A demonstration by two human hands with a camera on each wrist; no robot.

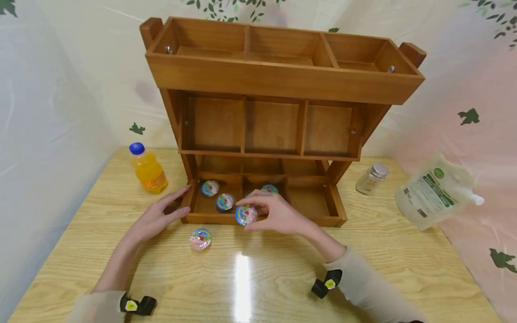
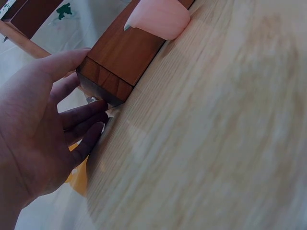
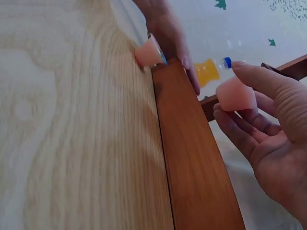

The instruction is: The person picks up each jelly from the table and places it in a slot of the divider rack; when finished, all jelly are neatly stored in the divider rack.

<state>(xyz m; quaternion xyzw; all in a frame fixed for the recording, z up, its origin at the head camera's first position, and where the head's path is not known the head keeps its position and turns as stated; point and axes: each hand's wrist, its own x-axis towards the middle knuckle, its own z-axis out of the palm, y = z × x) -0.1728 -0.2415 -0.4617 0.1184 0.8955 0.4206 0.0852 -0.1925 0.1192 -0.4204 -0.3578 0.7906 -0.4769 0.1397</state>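
Note:
My right hand [image 1: 280, 213] pinches a small jelly cup [image 1: 246, 215] between thumb and fingers, at the front edge of the wooden rack [image 1: 262, 220]. In the right wrist view the cup's pink body [image 3: 236, 95] shows. With fingers fairly straight, my left hand [image 1: 155, 220] rests against the rack's lower left front corner [image 2: 108, 81]. Another jelly cup [image 1: 200, 239] stands on the table before the rack. Inside the bottom left compartment are two jelly cups, one at the back [image 1: 210, 188] and one nearer [image 1: 225, 202]. A further cup [image 1: 269, 189] in the middle compartment is partly hidden by my right hand.
Left of the rack stands a bottle of orange drink [image 1: 149, 170] with a blue cap. On the right are a small jar [image 1: 372, 178] with a silver lid and a white spouted pouch [image 1: 436, 193]. The rack's upper tiers [image 1: 282, 80] overhang the bottom one.

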